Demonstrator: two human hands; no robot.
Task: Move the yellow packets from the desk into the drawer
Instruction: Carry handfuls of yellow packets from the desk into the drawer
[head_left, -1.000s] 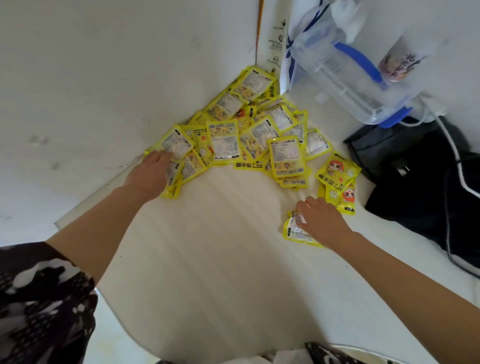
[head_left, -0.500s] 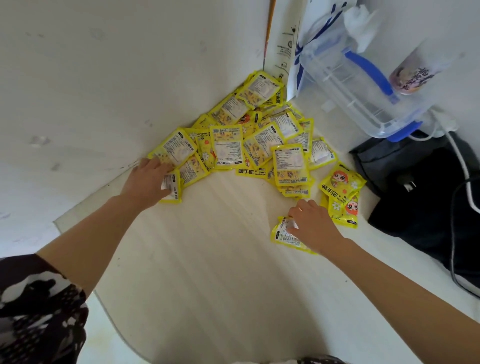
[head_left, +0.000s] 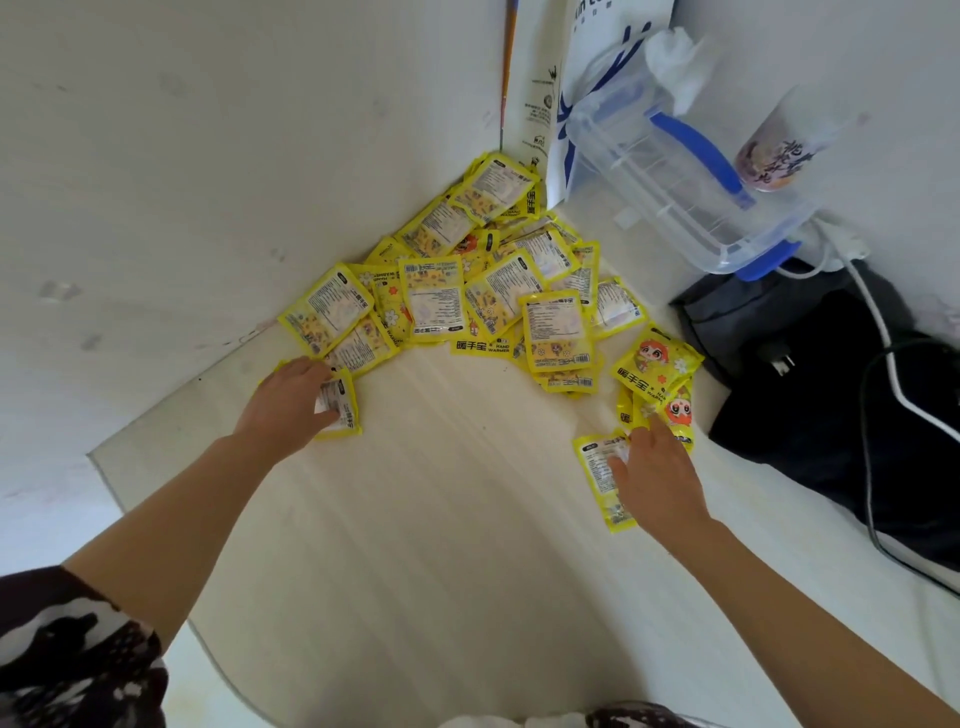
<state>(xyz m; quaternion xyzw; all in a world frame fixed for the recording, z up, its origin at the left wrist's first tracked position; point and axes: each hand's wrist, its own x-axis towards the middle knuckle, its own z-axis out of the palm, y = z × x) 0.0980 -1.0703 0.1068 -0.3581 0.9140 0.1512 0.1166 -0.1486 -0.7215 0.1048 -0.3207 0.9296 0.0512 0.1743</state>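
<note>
Your left hand (head_left: 285, 405) at centre-left of frame: grip clamped on one yellow packet (head_left: 340, 402), thumb under its lower edge, fingers over the top; packet lies on the worktop (head_left: 415, 545) at the pile's lower-left edge. Your right hand (head_left: 657, 480) at centre-right: fingers spread fairly flat over another packet (head_left: 597, 467), pressing it to the worktop, fingertips touching the cartoon-face packets (head_left: 655, 366) just above. Can't tell if thumb hooks under.

Main pile of yellow hand-warmer packets (head_left: 467, 291) fills upper-centre, banked into the corner against the wall (head_left: 182, 156), mostly label side up, overlapping. Drawer not in view.

Upper right: clear plastic container w/ blue handle (head_left: 685, 171), tilted; printed bottle (head_left: 779, 150) beside it. Right edge: black bag (head_left: 831, 405) w/ white cable (head_left: 878, 322) running over it. Patterned sleeve (head_left: 72, 654) lower left.
</note>
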